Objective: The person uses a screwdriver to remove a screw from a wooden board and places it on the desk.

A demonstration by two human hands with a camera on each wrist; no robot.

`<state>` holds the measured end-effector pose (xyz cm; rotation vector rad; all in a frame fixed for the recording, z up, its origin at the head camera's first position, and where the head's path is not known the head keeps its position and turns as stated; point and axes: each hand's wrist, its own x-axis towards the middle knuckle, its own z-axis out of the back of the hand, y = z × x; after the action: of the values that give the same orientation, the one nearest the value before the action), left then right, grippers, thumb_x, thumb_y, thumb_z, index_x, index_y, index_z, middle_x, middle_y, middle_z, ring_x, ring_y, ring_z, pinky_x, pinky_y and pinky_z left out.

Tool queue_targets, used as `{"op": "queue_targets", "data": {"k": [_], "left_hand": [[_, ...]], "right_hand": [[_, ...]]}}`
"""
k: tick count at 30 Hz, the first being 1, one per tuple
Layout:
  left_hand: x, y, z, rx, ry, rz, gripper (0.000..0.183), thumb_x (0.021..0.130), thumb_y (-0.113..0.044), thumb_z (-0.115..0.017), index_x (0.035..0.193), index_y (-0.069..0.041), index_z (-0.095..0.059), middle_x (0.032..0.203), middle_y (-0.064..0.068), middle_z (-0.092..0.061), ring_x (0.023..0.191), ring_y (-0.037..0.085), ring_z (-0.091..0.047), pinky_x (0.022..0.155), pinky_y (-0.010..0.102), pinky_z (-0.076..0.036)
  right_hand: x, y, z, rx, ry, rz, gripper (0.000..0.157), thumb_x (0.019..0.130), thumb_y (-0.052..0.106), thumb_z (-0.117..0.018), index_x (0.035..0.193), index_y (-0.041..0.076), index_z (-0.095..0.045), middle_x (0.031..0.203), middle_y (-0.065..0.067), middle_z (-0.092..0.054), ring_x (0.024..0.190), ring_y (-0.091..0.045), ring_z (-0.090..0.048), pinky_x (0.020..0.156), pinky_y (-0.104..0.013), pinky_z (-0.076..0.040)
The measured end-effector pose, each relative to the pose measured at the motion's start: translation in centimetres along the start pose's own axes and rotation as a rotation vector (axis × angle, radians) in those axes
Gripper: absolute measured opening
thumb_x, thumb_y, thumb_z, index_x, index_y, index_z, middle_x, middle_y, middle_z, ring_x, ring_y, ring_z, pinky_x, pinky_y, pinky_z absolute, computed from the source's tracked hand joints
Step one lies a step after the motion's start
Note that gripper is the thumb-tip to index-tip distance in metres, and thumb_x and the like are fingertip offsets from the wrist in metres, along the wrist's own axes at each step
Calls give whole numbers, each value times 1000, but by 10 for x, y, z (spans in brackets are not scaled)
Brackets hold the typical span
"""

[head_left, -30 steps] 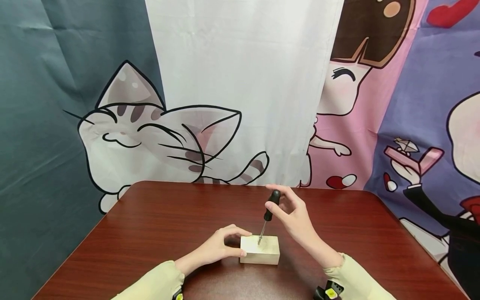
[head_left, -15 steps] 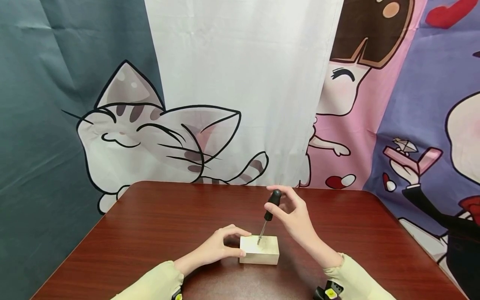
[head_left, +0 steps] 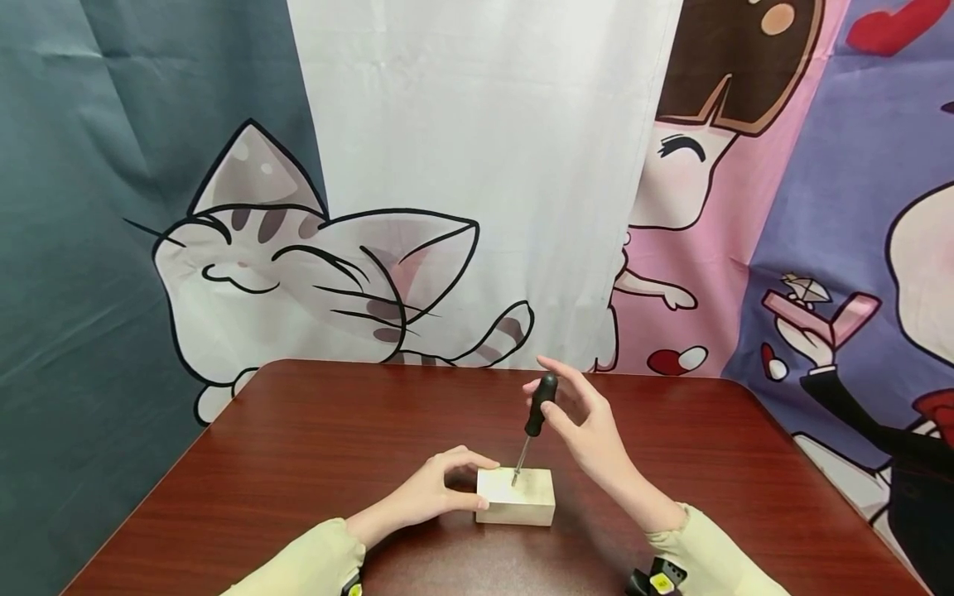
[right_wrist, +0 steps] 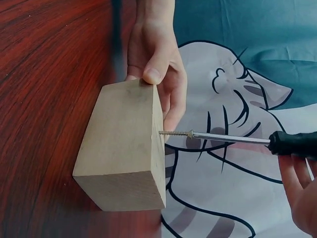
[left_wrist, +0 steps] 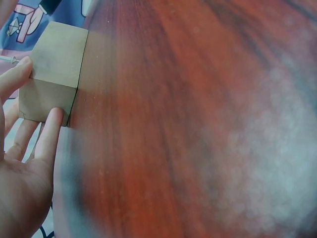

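Note:
A pale wooden block [head_left: 516,511] rests on the table, and my left hand [head_left: 426,487] grips its left end between thumb and fingers. Out of the block's top face stands a screw [right_wrist: 176,134], with much of its thread showing. The tip of a screwdriver [head_left: 543,401] with a black handle meets the screw head, its shaft leaning slightly right in the head view. My right hand [head_left: 590,430] holds the handle lightly, thumb on the near side and fingers behind. Its index finger is raised off the handle. The left wrist view shows fingertips [left_wrist: 55,116] against the block's side.
The dark red wooden table [head_left: 335,422] extends around the block on all sides. Behind it hangs a cloth backdrop [head_left: 477,124] printed with cartoon figures. Each wrist carries a strapped device, such as the black one [head_left: 659,577] on the right.
My right thumb has shifted on the screwdriver handle, and the index finger has lifted from its end. The handle has tipped slightly. The left hand and block stay where they were.

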<state>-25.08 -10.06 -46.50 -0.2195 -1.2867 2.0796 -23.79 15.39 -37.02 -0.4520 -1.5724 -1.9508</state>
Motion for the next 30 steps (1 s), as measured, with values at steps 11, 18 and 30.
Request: {"op": "queue_targets", "data": {"k": [11, 18, 30], "left_hand": [[0, 0, 0, -18, 3, -7, 51, 84, -30, -79, 131, -15, -64, 119, 0, -64, 107, 8, -65, 94, 27, -51], [0, -1, 0, -10, 0, 3, 50, 84, -31, -79, 130, -19, -64, 118, -2, -64, 106, 7, -64, 94, 26, -50], [0, -1, 0, 4, -4, -9, 49, 84, -31, -79, 129, -20, -65, 118, -2, -65, 106, 6, -63, 94, 26, -50]], "right_hand": [[-1, -2, -2, -46, -54, -62, 43, 89, 10, -72, 130, 17, -62, 104, 3, -61, 71, -14, -68, 66, -24, -53], [-1, -1, 0, -31, -34, -53, 49, 92, 9, -69, 139, 18, -56, 103, 0, -65, 89, -9, -67, 80, -21, -55], [0, 3, -2, -8, -38, -31, 35, 94, 5, -65, 129, 8, -60, 105, 1, -67, 88, -10, -69, 77, -22, -55]]}}
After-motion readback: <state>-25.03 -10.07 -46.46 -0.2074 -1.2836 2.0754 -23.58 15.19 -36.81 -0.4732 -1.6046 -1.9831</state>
